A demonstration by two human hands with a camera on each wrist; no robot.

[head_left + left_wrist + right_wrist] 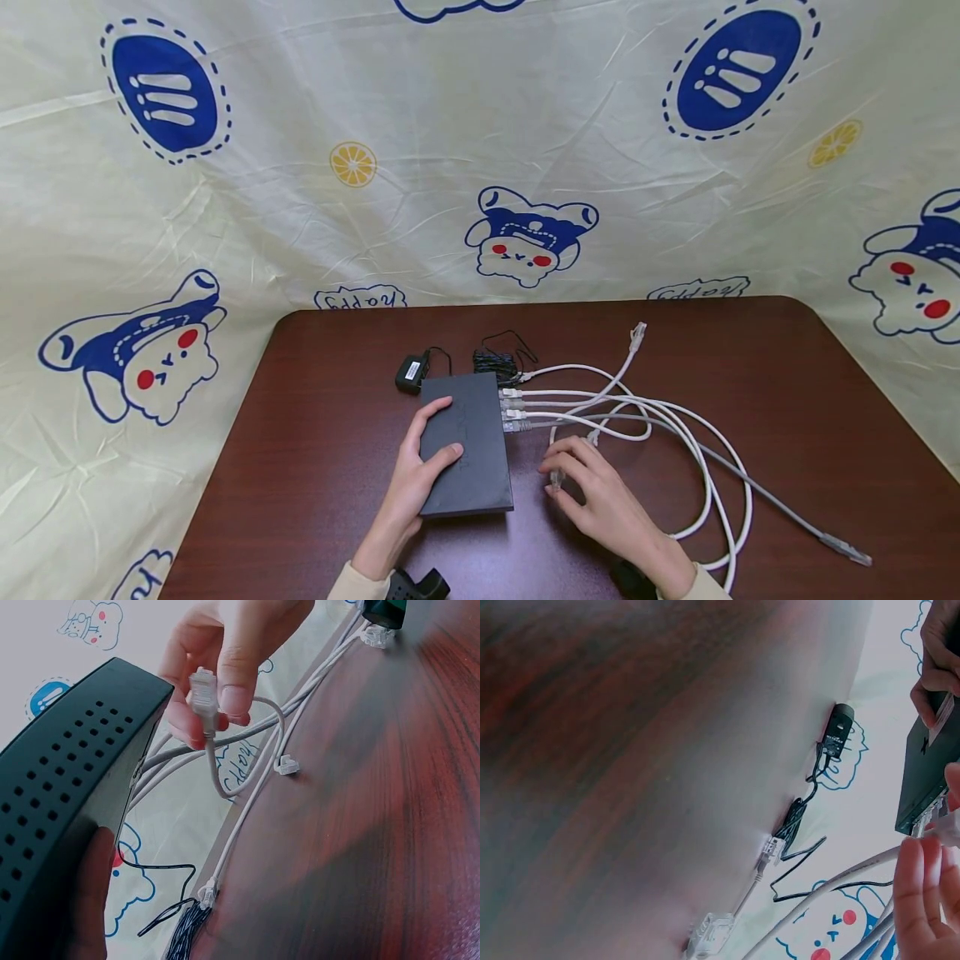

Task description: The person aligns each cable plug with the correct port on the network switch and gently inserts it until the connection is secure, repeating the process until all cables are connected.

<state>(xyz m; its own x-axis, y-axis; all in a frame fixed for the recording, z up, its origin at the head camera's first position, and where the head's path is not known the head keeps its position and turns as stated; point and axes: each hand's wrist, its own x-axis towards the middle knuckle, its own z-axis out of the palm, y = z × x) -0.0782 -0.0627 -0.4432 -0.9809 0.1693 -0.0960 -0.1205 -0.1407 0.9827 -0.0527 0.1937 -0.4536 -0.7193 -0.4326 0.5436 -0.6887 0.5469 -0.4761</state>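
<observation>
My left hand (408,483) grips a dark grey network switch (480,475) by its left side, thumb on its broad face, and holds it tilted above the table. Several white and grey Ethernet cables are plugged into the upper part of its right side. To the right of the switch, my right hand (600,500) pinches the clear plug (203,694) of an Ethernet cable between thumb and fingers. This plug is apart from the switch. In the left wrist view, rows of small vent holes show on the switch's casing (67,757).
A black power adapter (411,375) and its bundled black cord (495,364) lie behind the switch. White cables (705,483) loop across the table's right side. One loose white plug (637,335) points to the back; a grey plug (847,550) lies front right.
</observation>
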